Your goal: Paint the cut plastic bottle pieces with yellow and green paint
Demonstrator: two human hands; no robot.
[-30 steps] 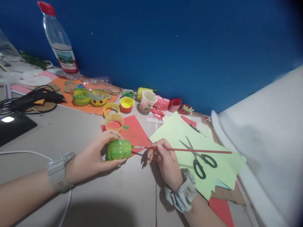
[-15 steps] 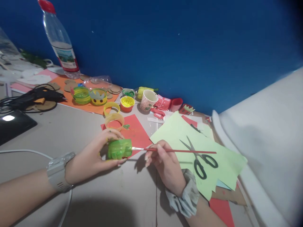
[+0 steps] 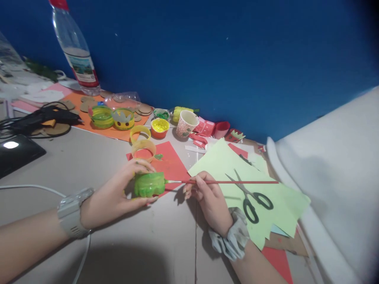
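Observation:
My left hand [image 3: 118, 193] grips a small green-painted plastic piece [image 3: 149, 184], ribbed like a cut bottle section, between thumb and fingers. Pinched in my right hand [image 3: 209, 197] is a thin red paintbrush [image 3: 237, 182], its tip at the piece's right edge. Beyond the left hand, a red paper sheet [image 3: 171, 161] lies on the table, with two yellow rings [image 3: 143, 150] at its left side. A cup of yellow paint [image 3: 160, 127] and a cup of green paint [image 3: 161, 114] stand behind them.
Scissors [image 3: 248, 195] lie on light green paper [image 3: 275, 197] to the right. A patterned paper cup [image 3: 187, 124], painted rings with a crown [image 3: 123, 119], a tall bottle [image 3: 81, 67] and a black glue gun [image 3: 56, 114] line the back. A white cable [image 3: 32, 186] crosses at left.
The brush has swung to nearly level, and my right hand has shifted slightly up and right. My left hand still holds the green piece in much the same place.

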